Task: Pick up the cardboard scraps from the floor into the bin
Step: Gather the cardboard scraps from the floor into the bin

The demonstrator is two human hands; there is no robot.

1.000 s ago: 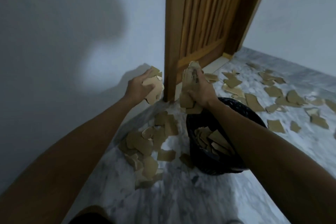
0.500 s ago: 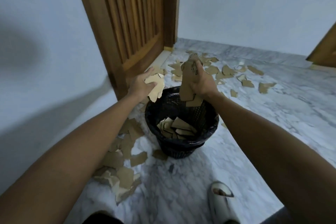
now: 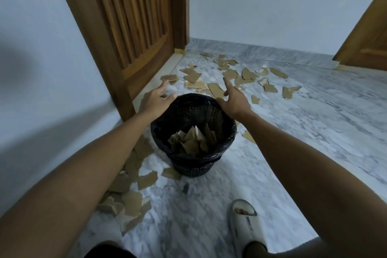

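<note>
One black mesh bin stands upright on the marble floor, lined with a dark bag, its mouth open to the ceiling. Inside lies a loose heap of cardboard scraps, several pieces standing on edge and pointing up at odd angles; I cannot count them exactly.

Two bare hands hover at the far rim. The left hand is over the left side of the rim, its fingers spread wide and holding nothing. The right hand is over the right side of the rim, palm down, fingers likewise splayed apart and empty, the index pointing away toward the far wall.

More scraps lie in two groups. A far scatter of some two dozen flat pieces spreads across the floor beyond the bin, from the threshold of the slatted wooden door on the left out toward the right. A near-left pile of roughly a dozen overlapping pieces trails from beside the bin back along the white wall, partly hidden under the left forearm. One single piece lies just to the right of the bin, and one touches its base at the near side.

One white slipper on a foot shows at the near right. A second wooden door stands at the far right.
</note>
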